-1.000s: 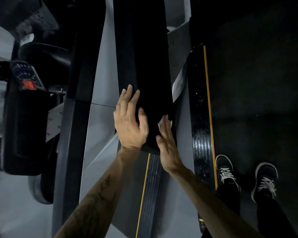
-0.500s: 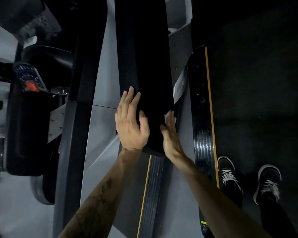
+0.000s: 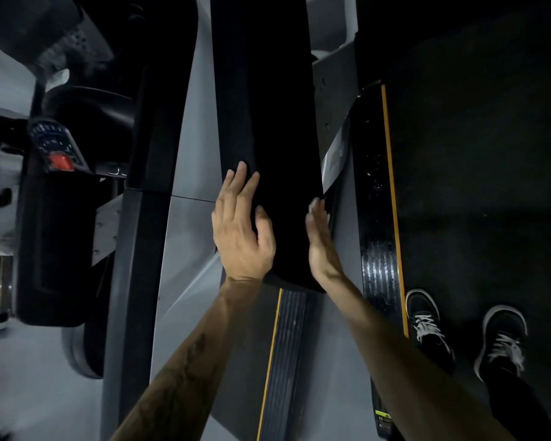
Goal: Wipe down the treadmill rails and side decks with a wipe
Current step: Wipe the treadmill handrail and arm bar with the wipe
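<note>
A wide black treadmill handrail [image 3: 268,122] runs away from me down the middle of the view. My left hand [image 3: 239,230] rests on its left edge near the end, fingers straight and thumb on top. My right hand [image 3: 320,246] lies flat against the rail's right side with straight fingers. It presses a white wipe [image 3: 313,204] there, and only a small bit of the wipe shows at the fingertips. Below the rail lie a ribbed side deck [image 3: 287,345] with a yellow stripe and a second black side deck [image 3: 376,186].
The dark belt [image 3: 474,186] fills the right side, and my two black shoes [image 3: 427,323] stand on it by the deck. At the left, a neighbouring machine has a control panel with a red button [image 3: 58,151]. Grey floor [image 3: 29,377] lies beyond.
My right hand has slid forward along the rail's right side with the wipe, turning more edge-on. My left hand has stayed in place on the left edge.
</note>
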`<state>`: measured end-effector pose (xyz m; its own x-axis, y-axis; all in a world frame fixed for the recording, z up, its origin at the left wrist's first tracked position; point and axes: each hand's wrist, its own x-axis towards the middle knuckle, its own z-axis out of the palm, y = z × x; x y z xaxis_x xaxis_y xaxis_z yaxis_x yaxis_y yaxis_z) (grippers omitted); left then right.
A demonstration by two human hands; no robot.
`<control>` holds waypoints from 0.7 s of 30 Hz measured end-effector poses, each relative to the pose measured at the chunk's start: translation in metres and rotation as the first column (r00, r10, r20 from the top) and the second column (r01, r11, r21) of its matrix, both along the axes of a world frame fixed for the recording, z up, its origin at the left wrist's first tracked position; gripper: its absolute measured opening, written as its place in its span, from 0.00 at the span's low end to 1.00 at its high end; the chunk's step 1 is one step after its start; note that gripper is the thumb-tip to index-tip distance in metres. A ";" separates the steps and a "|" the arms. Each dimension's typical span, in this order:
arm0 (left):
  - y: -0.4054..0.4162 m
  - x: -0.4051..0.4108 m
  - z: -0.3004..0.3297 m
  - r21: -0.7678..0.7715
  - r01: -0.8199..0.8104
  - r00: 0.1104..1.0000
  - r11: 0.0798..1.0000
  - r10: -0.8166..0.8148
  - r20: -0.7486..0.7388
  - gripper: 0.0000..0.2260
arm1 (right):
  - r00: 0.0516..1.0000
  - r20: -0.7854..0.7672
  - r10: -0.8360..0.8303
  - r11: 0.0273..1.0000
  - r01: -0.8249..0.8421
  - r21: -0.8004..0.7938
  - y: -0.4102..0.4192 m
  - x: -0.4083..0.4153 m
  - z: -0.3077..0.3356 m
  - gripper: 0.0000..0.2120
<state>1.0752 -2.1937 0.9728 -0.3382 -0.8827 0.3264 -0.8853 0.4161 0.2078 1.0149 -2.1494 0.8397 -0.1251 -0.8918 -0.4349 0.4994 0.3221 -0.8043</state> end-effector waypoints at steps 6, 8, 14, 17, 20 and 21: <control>0.000 -0.001 0.001 0.002 0.007 1.000 1.000 -0.007 -0.001 0.24 | 0.997 -0.022 0.077 0.997 -0.078 -0.003 0.038 0.012 -0.011 0.52; 0.001 0.000 0.001 0.000 0.007 1.000 1.000 -0.007 0.002 0.24 | 0.994 -0.083 0.068 0.996 -0.073 -0.056 0.054 0.022 -0.006 0.43; 0.001 0.000 0.001 0.006 0.015 0.999 1.000 -0.016 0.032 0.24 | 0.987 -0.159 0.007 0.988 -0.031 -0.149 0.014 0.011 -0.011 0.36; 0.001 0.000 0.001 0.007 0.014 1.000 1.000 -0.014 0.022 0.24 | 0.996 -0.086 0.034 0.999 -0.037 -0.032 -0.010 -0.003 -0.019 0.41; 0.000 0.001 0.000 0.003 0.029 1.000 1.000 -0.029 0.011 0.24 | 0.991 -0.102 0.085 0.996 -0.086 0.004 -0.005 -0.003 -0.024 0.39; 0.000 0.001 0.000 -0.001 0.033 0.999 0.999 -0.033 0.008 0.24 | 0.991 -0.102 0.084 0.996 -0.082 0.017 0.000 0.000 -0.024 0.40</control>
<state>1.0761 -2.1938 0.9730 -0.3698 -0.8706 0.3244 -0.8726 0.4454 0.2005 1.0147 -2.1490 0.8152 -0.0953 -0.8953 -0.4352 0.3859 0.3698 -0.8452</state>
